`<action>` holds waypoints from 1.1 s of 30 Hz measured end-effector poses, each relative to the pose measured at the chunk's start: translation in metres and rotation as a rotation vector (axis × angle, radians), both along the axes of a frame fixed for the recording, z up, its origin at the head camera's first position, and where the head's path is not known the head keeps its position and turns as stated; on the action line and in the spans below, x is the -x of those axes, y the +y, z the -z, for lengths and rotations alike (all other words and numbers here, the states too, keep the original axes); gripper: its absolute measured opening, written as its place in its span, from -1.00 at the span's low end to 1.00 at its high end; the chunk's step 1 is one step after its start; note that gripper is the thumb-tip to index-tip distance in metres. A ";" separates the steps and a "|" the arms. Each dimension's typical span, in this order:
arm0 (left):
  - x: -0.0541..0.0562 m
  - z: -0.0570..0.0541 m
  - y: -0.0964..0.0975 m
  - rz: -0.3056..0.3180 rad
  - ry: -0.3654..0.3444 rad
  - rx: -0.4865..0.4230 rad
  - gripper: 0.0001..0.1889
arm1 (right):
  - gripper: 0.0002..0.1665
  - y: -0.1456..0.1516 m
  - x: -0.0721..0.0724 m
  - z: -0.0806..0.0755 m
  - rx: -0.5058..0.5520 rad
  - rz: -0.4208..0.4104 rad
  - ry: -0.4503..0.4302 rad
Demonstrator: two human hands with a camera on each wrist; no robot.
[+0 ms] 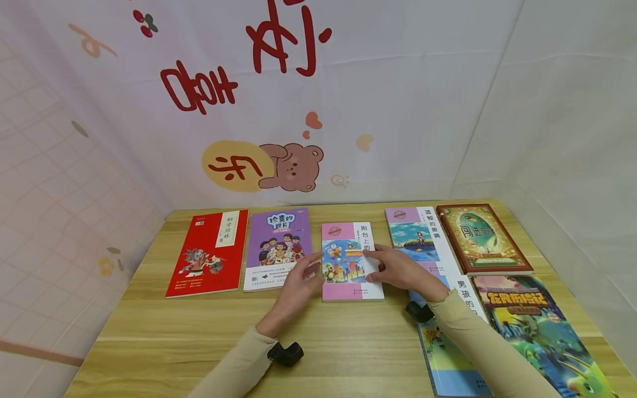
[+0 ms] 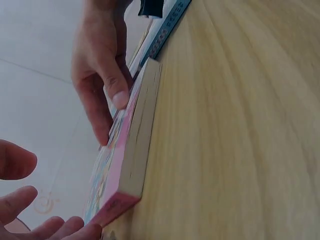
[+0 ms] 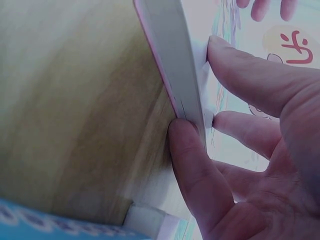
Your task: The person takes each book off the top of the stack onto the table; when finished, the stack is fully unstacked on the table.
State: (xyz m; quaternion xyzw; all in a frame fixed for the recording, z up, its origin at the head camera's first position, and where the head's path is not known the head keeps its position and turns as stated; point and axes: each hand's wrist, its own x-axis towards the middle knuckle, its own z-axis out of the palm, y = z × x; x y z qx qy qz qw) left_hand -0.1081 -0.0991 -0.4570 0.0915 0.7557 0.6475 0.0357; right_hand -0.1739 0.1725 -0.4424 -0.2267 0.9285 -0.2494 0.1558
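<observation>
A small book with a pink, white and blue cover (image 1: pixel 343 260) lies in the middle of the wooden table, balloons and buildings drawn on it. My right hand (image 1: pixel 400 268) pinches its right edge. In the right wrist view, thumb and one finger (image 3: pixel 245 127) are over the cover, while another fingertip is at the lower edge of the page block (image 3: pixel 177 60). At the book's left side, my left hand (image 1: pixel 301 282) has its fingers extended along the edge. The left wrist view shows those fingertips (image 2: pixel 72 225) beside the pink corner, with the thumb raised apart from the cover.
A red book (image 1: pixel 211 254) and a purple book (image 1: pixel 278 246) lie to the left. At right are a whale-blue book (image 1: pixel 413 237), a brown-framed book (image 1: pixel 483 237), a dinosaur book (image 1: pixel 542 326) and a blue-green book (image 1: pixel 450 365) partly under my right sleeve. A printed cloth (image 1: pixel 398 110) hangs behind.
</observation>
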 end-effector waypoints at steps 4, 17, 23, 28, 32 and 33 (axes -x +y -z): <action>-0.002 -0.003 0.009 0.002 -0.011 0.073 -0.40 | -0.21 0.000 0.000 0.001 -0.003 0.003 0.003; 0.000 -0.019 0.032 -0.236 -0.165 -0.094 -0.37 | -0.23 -0.001 -0.002 -0.004 -0.025 -0.014 0.003; 0.008 -0.010 0.029 -0.106 -0.309 -0.249 -0.37 | -0.23 0.004 -0.003 -0.005 0.012 -0.035 0.001; 0.010 0.002 0.024 0.105 -0.312 -0.202 -0.34 | -0.23 0.008 -0.003 -0.004 0.041 -0.033 0.001; 0.013 0.006 0.024 0.079 -0.266 -0.214 -0.29 | -0.22 0.012 -0.003 -0.003 0.090 -0.036 0.005; 0.013 0.006 0.025 0.065 -0.251 -0.206 -0.28 | -0.21 0.013 -0.004 -0.003 0.113 -0.032 -0.009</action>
